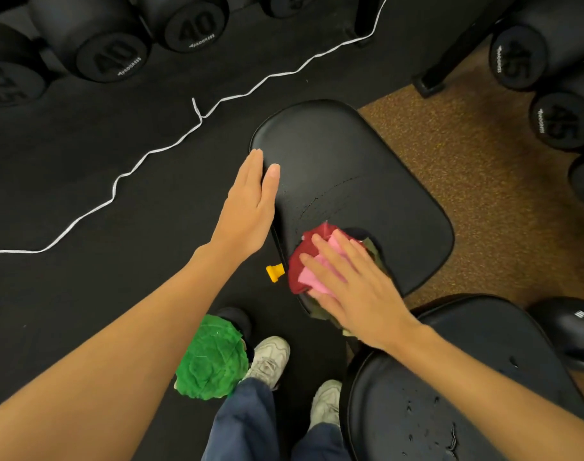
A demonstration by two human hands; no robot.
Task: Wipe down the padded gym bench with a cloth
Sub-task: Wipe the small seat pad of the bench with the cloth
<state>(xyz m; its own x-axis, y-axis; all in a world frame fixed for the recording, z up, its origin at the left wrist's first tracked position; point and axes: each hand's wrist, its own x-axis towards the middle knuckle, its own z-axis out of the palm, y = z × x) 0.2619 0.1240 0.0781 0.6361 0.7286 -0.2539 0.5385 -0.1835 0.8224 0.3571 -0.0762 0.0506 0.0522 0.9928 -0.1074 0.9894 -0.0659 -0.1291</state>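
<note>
Pressing flat, the right hand (347, 287) spreads straight fingers (320, 271) over the cloth (300, 261), a soft, limp red-and-pink bundle at the near-left edge of the padded desk (350, 168). It likely bunches, so palm pressure suits it better than pinching. The left hand (250, 201), fingers straight together, steadies the desk's left edge.

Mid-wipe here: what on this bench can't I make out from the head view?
- Pad under the cloth: hidden by the cloth and the right hand.
- Lower layers of the cloth: covered by that hand.
- Second pad: cut off by the bottom edge.
- Bench pad frame: hidden beneath the pad; only a yellow knob shows.
- Left hand palm: faces down, contact unclear.
</note>
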